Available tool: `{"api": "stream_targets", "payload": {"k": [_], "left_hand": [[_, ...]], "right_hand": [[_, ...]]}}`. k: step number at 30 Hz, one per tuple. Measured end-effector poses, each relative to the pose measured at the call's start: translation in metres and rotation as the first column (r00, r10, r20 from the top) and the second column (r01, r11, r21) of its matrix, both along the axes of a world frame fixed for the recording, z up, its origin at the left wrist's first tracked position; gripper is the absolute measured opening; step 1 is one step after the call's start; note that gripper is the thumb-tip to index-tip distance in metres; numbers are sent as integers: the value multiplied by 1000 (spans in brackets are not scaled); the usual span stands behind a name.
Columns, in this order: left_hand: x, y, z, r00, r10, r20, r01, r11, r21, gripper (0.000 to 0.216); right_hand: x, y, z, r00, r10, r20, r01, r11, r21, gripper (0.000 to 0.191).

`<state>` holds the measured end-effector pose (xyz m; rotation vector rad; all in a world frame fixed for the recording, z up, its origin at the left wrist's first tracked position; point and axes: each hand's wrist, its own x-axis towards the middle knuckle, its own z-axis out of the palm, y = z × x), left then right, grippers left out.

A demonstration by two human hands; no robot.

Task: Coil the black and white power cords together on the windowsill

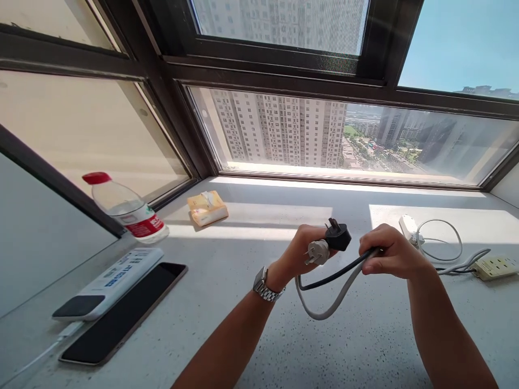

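Left hand [302, 249] closed on black plug [337, 235] and white plug [317, 252], prongs kept clear | right hand [391, 253] fisted round both cords [329, 292], bunching slack | held above windowsill [251, 248], power strip [495, 267] right.

Bottle [125, 208] label print too small to read, cords [336, 281] hidden inside hands, tablet's [125, 313] charging cable [36, 356] cut off at left edge

A pale speckled surface [251, 270] runs below the window. At left lie a tablet [125, 313], a remote control [109, 281] and a water bottle [130, 208]; a tissue pack [207, 207] sits upper centre; at right, a power strip [495, 267] and white charger cable [440, 240].
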<state>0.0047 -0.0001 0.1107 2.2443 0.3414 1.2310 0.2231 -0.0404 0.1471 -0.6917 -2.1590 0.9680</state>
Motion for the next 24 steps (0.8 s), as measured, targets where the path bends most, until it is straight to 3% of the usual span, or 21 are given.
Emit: {"api": "stream_targets", "payload": {"k": [6, 13, 16, 20, 24], "left_hand": [[12, -7, -4, 999, -1, 45, 3, 999, -53, 43], [17, -12, -5, 994, 107, 14, -104, 985, -136, 41], [22, -15, -9, 994, 104, 37, -98, 985, -144, 32], [29, -16, -17, 989, 134, 56, -125, 982, -143, 20], [30, -16, -23, 989, 136, 63, -127, 983, -135, 25]], "right_hand": [[-13, 11, -15, 957, -184, -223, 164, 981, -108, 58], [-24, 22, -34, 902, -292, -319, 238, 951, -196, 74], [-33, 20, -35, 886, -284, -366, 250, 958, -138, 88], [-46, 14, -36, 834, -306, -459, 352, 936, 16, 79], [-59, 9, -39, 763, -309, -568, 324, 943, -77, 77]]}}
